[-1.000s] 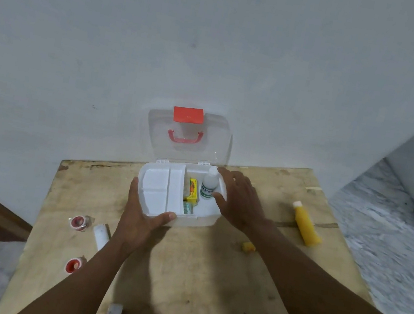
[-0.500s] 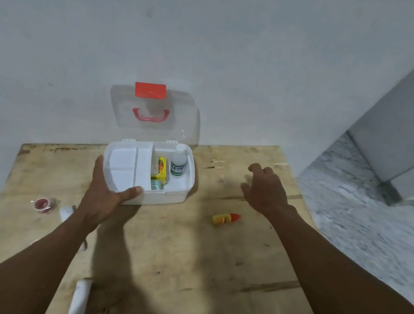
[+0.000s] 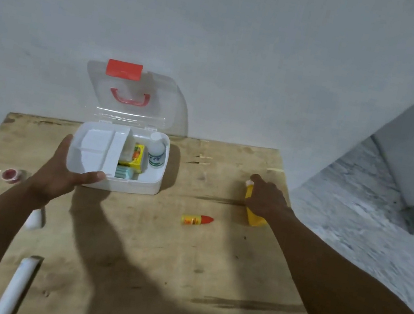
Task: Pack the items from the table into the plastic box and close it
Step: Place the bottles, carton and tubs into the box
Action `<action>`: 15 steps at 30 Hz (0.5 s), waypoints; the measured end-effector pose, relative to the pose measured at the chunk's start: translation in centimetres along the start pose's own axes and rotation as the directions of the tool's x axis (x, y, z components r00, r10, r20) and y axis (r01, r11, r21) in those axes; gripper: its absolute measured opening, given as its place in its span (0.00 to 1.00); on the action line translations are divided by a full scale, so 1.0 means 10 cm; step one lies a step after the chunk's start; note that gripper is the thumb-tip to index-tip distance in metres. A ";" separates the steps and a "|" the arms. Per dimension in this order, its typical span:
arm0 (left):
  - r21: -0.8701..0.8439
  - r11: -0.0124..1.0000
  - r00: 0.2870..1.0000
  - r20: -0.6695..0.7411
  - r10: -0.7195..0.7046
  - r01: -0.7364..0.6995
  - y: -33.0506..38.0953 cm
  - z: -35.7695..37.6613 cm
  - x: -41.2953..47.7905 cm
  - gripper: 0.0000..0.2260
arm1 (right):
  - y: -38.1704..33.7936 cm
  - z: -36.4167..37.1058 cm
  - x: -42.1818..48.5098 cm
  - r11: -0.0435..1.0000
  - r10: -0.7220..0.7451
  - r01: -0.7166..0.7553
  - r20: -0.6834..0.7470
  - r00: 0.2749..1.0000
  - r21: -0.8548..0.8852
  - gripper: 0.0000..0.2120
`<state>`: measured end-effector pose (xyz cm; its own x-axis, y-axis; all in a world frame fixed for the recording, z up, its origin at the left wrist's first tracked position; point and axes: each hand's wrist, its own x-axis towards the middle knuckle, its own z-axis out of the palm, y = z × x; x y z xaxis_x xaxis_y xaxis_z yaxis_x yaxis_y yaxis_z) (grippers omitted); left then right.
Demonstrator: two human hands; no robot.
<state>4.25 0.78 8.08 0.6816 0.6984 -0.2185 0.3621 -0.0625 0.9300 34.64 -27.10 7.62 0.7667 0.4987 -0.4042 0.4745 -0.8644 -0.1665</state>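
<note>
The white plastic box stands open on the wooden table, its clear lid with red latch and handle leaning against the wall. Inside lie a white tray insert, a yellow packet, a teal item and a white bottle. My left hand grips the box's front left corner. My right hand rests over a yellow bottle at the table's right, fingers curled around it. A small yellow tube with a red cap lies between box and bottle.
A red-centred tape roll lies at the left edge, a white cylinder below it partly under my forearm, and a long white tube at the front left. The wall is right behind the box. The table's right edge drops to a marble floor.
My right hand left the box, moved right across the table and came down on the yellow bottle. My left hand kept its hold on the box corner. The view swung right.
</note>
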 end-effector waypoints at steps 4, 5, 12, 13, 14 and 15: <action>0.005 1.000 1.000 0.008 -0.008 0.008 0.14 0.09 -0.05 0.27 | 0.07 0.01 0.08 0.999 -0.033 0.032 0.014 0.999 0.032 0.26; 0.002 1.000 1.000 0.004 -0.012 0.012 0.15 0.11 -0.06 0.26 | 0.07 0.01 0.09 0.998 -0.038 0.037 0.018 0.999 0.043 0.27; -0.010 0.999 0.998 0.044 -0.035 0.035 0.10 0.03 -0.05 0.33 | 0.06 0.01 0.07 0.990 -0.030 0.028 0.011 0.999 0.140 0.24; 0.001 0.999 0.999 0.041 -0.033 0.033 0.05 0.00 -0.04 0.37 | 0.04 -0.01 0.04 0.988 -0.034 0.034 0.002 0.999 0.153 0.24; 0.013 1.000 0.999 0.036 -0.029 0.028 0.00 -0.02 -0.02 0.41 | 0.01 -0.02 0.00 0.985 -0.045 0.047 -0.016 0.999 0.166 0.25; 0.013 1.000 0.999 0.031 -0.020 0.019 -0.04 -0.04 -0.01 0.44 | -0.03 -0.04 -0.04 0.980 -0.056 0.062 -0.040 0.998 0.190 0.25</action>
<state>3.79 1.01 7.84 0.6935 0.6774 -0.2455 0.3835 -0.0585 0.9217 34.33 -26.97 8.16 0.7559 0.5482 -0.3579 0.4304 -0.8281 -0.3592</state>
